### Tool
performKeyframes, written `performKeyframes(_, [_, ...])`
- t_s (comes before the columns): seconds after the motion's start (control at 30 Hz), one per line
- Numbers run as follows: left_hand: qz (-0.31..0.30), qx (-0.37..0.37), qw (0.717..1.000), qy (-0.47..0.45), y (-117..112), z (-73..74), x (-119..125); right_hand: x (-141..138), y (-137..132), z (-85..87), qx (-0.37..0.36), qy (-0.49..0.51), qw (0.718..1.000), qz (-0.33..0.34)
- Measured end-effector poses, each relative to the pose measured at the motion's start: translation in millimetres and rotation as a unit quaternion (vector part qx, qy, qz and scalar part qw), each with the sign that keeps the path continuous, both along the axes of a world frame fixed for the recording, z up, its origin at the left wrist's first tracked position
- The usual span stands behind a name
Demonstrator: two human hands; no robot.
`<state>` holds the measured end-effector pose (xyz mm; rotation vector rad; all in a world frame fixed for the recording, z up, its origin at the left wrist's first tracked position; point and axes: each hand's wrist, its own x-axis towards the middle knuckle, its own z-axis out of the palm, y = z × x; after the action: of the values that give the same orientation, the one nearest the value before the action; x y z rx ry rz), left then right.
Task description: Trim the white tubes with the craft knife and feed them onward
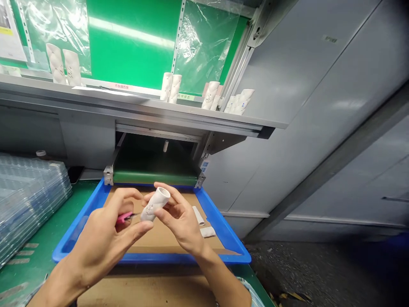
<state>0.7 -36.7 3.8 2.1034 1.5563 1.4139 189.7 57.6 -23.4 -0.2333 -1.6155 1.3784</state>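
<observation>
We see a white tube with faint grey markings; beside it, a bright pink handle stands out. A vivid blue tray frames a tan cardboard liner; behind them we find a dark green conveyor belt, a glossy green panel and a pale grey cabinet

A factory production line, with a green conveyor belt, blue tray and stacked clear plastic trays.
</observation>
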Motion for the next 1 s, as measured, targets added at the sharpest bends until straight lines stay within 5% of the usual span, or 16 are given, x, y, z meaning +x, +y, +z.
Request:
performKeyframes(0.17, [0.027,-0.030,0.999,0.035,-0.8,9.7,-0.8,2.1,-2.3,-2.0,0.161,-0.048,0.974,-0.149])
performKeyframes(0.37, [0.070,0.098,0.976,0.181,8.5,2.2,-1.7,5.1,-1.9,2.3,0.280,-0.069,0.938,-0.190])
performKeyframes(0.57, [0.127,0.149,0.947,0.254,8.6,-1.4,2.2,7.8,-3.2,2.2,0.319,-0.094,0.923,-0.196])
performKeyframes(1.0, [0.137,0.112,0.947,0.267,8.0,-4.1,2.1,10.2,-3.8,4.1,0.341,-0.111,0.909,-0.212])
